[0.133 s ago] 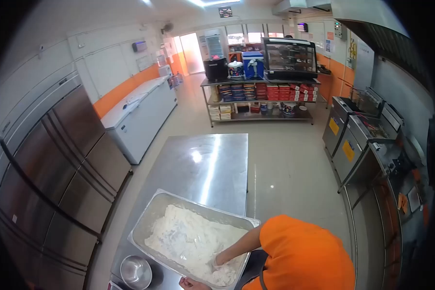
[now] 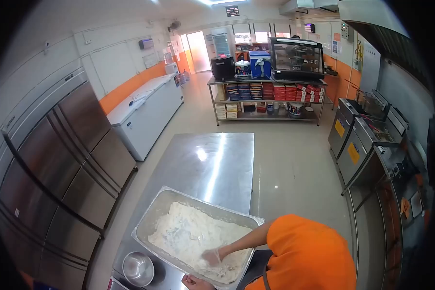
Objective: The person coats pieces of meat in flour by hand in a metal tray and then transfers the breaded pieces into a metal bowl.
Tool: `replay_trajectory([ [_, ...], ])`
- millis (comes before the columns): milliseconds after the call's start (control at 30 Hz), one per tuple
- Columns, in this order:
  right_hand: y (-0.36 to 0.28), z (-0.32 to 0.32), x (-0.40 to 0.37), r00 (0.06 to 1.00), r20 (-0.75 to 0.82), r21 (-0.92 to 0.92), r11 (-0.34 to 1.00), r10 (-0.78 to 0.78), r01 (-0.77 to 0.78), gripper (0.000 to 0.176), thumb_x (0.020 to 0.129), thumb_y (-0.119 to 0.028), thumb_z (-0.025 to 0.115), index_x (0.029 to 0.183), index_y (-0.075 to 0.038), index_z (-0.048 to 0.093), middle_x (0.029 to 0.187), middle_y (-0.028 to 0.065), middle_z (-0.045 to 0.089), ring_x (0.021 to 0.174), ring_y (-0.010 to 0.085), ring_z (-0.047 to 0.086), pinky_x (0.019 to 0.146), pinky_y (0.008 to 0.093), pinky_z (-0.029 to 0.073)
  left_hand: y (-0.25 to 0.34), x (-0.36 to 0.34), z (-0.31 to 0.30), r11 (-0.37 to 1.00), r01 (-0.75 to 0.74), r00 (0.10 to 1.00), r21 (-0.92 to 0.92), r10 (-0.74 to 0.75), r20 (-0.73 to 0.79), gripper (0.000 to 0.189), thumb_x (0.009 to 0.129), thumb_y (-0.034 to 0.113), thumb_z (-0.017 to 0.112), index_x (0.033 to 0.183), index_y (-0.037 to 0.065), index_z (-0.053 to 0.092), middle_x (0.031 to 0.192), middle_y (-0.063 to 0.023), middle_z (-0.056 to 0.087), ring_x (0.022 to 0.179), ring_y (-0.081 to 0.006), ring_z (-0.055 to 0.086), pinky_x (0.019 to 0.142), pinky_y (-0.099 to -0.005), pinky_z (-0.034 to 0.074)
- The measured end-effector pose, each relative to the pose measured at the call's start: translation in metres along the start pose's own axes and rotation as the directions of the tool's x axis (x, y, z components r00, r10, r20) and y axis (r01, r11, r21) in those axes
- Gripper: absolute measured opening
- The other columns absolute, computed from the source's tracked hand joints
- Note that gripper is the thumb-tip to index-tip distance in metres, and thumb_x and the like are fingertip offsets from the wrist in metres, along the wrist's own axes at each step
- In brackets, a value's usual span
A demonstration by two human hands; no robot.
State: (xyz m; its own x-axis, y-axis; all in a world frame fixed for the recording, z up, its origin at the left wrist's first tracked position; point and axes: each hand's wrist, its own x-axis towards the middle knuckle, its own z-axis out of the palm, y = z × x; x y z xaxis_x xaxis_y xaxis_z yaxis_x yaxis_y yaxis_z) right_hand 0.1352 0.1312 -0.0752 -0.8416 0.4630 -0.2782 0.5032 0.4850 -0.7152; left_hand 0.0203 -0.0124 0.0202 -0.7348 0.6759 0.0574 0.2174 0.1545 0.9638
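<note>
A large metal tray [image 2: 152, 207] of white flour [image 2: 186, 229] rests on the near part of the steel table. My right hand [image 2: 211, 257], blurred and dusted, is down in the flour at the tray's lower right; its fingers cannot be made out. At the tray's near outer edge is my left hand [image 2: 194, 281], its fingers curled beside the rim. Whether it grips the rim is unclear. To its left stands a round metal bowl [image 2: 138, 269].
The steel table [image 2: 203, 169] stretches forward. Steel refrigerators [image 2: 48, 174] and a white chest freezer [image 2: 150, 116] line the left. Fryers [image 2: 360, 145] stand on the right. Ahead is a shelf table [image 2: 268, 116] with boxes and a display case [image 2: 297, 58].
My right hand has moved slightly up and left within the flour, away from the tray's near corner. The whole view has shifted a little.
</note>
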Motion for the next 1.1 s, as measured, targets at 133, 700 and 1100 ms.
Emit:
replay_trajectory([
  [133,-0.038,-0.058,0.009,0.883,0.377,-0.456,0.775,-0.279,0.439,0.03,0.075,-0.022,0.068,0.094,0.001,0.067,0.085,0.0213,0.069,0.077,0.0409,0.065,0.069,0.046,0.05,-0.02,0.013,-0.001,0.996,-0.086,0.996,0.016,0.086,0.002,0.022,0.096,0.012,0.05,0.098,-0.008,0.059,0.093,-0.0241,0.06,0.087,-0.0354,0.054,0.084,-0.0434,0.045],
  [700,0.063,-0.022,-0.002,0.779,0.425,-0.4,0.676,-0.462,0.619,0.039,0.093,-0.034,0.054,0.105,0.001,0.066,0.104,0.0225,0.065,0.104,0.0391,0.06,0.093,0.0467,0.045,-0.042,0.025,0.004,0.976,-0.091,0.996,-0.198,0.093,0.001,0.013,0.099,0.007,0.043,0.105,-0.004,0.047,0.088,-0.0124,0.056,0.077,-0.0188,0.053,0.07,-0.0313,0.045],
  [1100,0.027,0.029,-0.005,0.96,0.188,0.258,0.933,0.207,-0.252,0.062,0.093,-0.039,0.055,0.139,0.001,0.044,0.139,0.0279,0.047,0.128,0.0395,0.047,0.107,0.0428,0.037,-0.027,0.02,0.002,0.985,-0.11,0.994,-0.132,0.109,-0.014,0.014,0.099,0.008,0.043,0.104,-0.005,0.047,0.086,-0.0097,0.053,0.078,-0.0182,0.051,0.072,-0.0316,0.043],
])
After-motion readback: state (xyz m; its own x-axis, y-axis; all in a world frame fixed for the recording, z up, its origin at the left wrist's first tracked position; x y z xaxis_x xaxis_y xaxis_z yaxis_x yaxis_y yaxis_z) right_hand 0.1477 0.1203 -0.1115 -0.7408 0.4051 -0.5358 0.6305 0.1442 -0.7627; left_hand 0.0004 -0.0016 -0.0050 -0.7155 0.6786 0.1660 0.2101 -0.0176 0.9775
